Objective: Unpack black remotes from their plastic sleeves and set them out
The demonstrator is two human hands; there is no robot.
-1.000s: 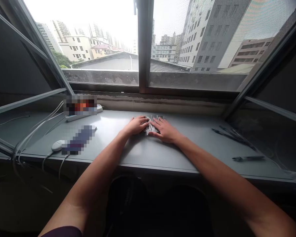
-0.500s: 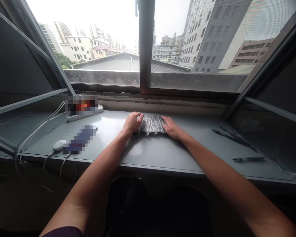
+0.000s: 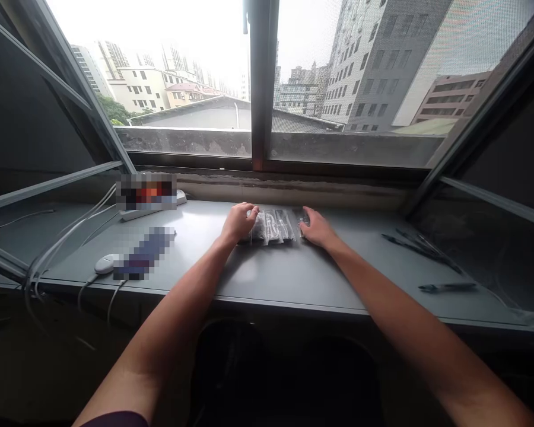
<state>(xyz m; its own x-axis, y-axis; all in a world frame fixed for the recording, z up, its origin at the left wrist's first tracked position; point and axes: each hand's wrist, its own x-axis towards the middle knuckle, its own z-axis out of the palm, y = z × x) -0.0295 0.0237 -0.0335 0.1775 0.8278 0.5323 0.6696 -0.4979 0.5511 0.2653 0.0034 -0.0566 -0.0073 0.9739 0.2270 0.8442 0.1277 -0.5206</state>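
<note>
A row of small clear plastic packets [image 3: 273,226] with silvery-grey contents stands close together on the grey desk. My left hand [image 3: 240,220] cups the left end of the row, fingers curled round the outermost packets. To the right, a gap separates the row from my right hand [image 3: 318,228], whose thumb and fingers are closed on a darker clear packet [image 3: 302,217]. What lies inside the packets is too small to make out, and my fingertips are partly hidden.
On the left are a white power strip [image 3: 153,212], a blurred-out flat blue thing [image 3: 145,252], a white round charger [image 3: 105,263] and loose cables [image 3: 48,255]. Pens [image 3: 447,287] and dark thin tools [image 3: 420,249] lie right. The window frame [image 3: 262,107] rises behind the desk.
My right hand has moved a little to the right with a packet, opening a gap at the row's right end. My left hand has stayed in place.
</note>
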